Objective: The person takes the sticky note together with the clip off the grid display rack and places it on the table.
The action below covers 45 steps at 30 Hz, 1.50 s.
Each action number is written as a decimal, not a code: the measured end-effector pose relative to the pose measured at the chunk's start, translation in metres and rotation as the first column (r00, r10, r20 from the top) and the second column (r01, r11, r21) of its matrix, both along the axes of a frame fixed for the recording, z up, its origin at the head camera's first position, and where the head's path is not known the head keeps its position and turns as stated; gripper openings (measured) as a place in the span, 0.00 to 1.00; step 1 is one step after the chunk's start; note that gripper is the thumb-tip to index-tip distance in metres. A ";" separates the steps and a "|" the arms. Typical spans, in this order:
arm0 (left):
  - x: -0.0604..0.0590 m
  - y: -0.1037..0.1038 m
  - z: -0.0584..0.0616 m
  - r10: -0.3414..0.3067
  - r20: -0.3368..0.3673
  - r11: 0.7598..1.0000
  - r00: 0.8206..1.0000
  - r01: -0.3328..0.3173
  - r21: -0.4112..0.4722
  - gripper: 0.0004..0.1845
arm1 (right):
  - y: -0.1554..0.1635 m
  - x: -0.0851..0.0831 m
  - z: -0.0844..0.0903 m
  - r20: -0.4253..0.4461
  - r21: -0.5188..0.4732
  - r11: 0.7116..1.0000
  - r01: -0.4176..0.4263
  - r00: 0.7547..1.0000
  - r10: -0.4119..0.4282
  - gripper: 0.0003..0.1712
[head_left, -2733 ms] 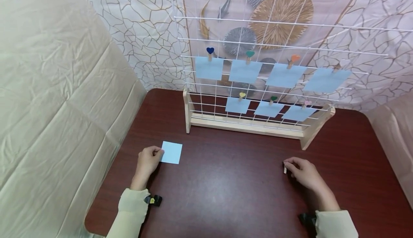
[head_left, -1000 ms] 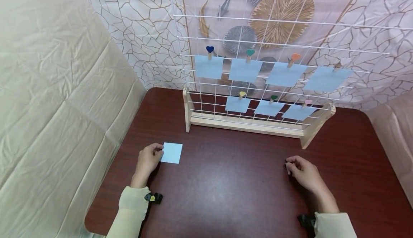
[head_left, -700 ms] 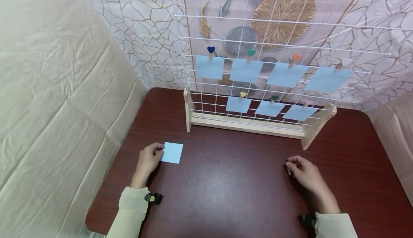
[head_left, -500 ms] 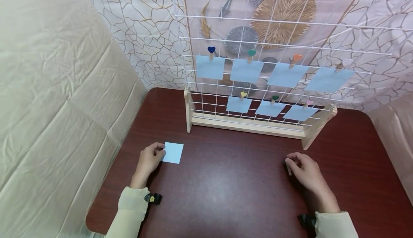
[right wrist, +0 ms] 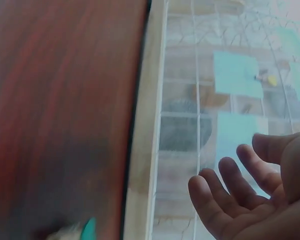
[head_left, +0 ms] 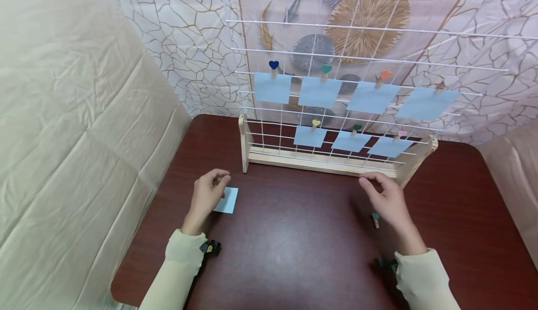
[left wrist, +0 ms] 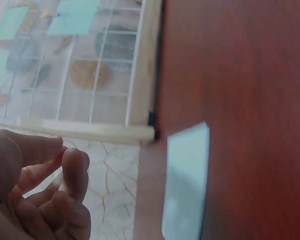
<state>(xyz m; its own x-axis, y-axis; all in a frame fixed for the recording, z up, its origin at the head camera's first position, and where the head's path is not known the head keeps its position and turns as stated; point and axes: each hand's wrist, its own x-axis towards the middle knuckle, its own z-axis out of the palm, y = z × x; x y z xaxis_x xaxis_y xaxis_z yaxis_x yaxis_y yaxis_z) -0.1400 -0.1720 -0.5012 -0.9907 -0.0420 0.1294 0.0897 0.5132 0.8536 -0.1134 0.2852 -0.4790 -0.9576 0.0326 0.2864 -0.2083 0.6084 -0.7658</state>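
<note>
My left hand (head_left: 207, 197) hovers over the left part of the table, fingers loosely bent and holding nothing. Below it lies a light blue square of paper (head_left: 229, 202), partly covered by the hand in the head view; the paper (left wrist: 186, 185) shows whole side-on in the left wrist view. My right hand (head_left: 387, 201) is raised near the rack's right foot, fingers relaxed and apart from the thumb, with nothing held. A small wooden clothespin with a green heart (head_left: 376, 220) lies on the table just below that hand, its heart (right wrist: 89, 230) peeking in at the right wrist view's bottom edge.
A white wire grid rack on a wooden base (head_left: 311, 161) stands at the back. Blue papers (head_left: 272, 88) hang on it in two rows, each held by a heart clothespin (head_left: 326, 70). The dark red table (head_left: 286, 235) ends at cloth-covered walls (head_left: 105, 128).
My left hand has let go of the blue paper and risen up and rightward. My right hand has released the clothespin, which stays on the table, and moved up toward the rack.
</note>
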 end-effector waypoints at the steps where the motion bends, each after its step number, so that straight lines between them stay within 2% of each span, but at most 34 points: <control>1: -0.002 0.004 0.002 -0.001 -0.011 1.000 1.000 0.001 0.027 0.11 | -0.004 -0.003 0.002 -0.002 -0.023 1.000 -0.006 1.000 0.006 0.10; 6: -0.011 0.026 0.007 -0.006 -0.076 0.984 0.997 0.020 0.178 0.11 | -0.021 -0.018 0.011 -0.007 -0.111 0.993 -0.045 0.999 0.044 0.12; 12: -0.019 0.047 0.013 -0.049 -0.141 0.955 0.989 0.088 0.282 0.13 | -0.036 -0.031 0.022 -0.025 -0.110 0.992 -0.065 0.998 0.063 0.15; 14: -0.022 0.053 0.015 -0.056 -0.159 0.951 0.986 0.101 0.292 0.13 | -0.041 -0.035 0.028 -0.022 -0.121 0.990 -0.073 0.997 0.071 0.15; 19: -0.029 0.073 0.021 -0.039 -0.152 0.945 0.988 0.086 0.315 0.14 | -0.050 -0.043 0.040 -0.037 -0.168 0.980 -0.104 0.994 0.099 0.18; 27: -0.039 0.092 0.025 -0.085 -0.205 0.938 0.975 0.148 0.312 0.17 | -0.055 -0.053 0.053 -0.086 -0.215 0.965 -0.148 0.987 0.132 0.21; 32: -0.043 0.099 0.026 -0.128 -0.216 0.919 0.968 0.197 0.341 0.18 | -0.063 -0.061 0.058 -0.084 -0.211 0.965 -0.159 0.986 0.144 0.22; 39: -0.047 0.115 0.029 -0.206 -0.250 0.879 0.946 0.291 0.377 0.21 | -0.071 -0.068 0.065 -0.105 -0.217 0.962 -0.164 0.984 0.144 0.22; 42: -0.048 0.123 0.029 -0.219 -0.241 0.865 0.946 0.302 0.400 0.22 | -0.073 -0.070 0.065 -0.101 -0.207 0.965 -0.162 0.984 0.144 0.22; 45: -0.048 0.128 0.029 -0.211 -0.231 0.863 0.950 0.292 0.412 0.22 | -0.075 -0.071 0.065 -0.094 -0.192 0.967 -0.170 0.984 0.154 0.23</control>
<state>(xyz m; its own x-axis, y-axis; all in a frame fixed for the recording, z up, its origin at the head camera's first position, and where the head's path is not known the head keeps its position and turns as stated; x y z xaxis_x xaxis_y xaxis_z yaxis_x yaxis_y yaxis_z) -0.1884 -0.0436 -0.4724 -0.9386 0.1136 0.3259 0.3313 0.0327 0.9429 -0.1845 0.2102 -0.4144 -0.9300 -0.0573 0.3631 -0.3547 0.3990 -0.8456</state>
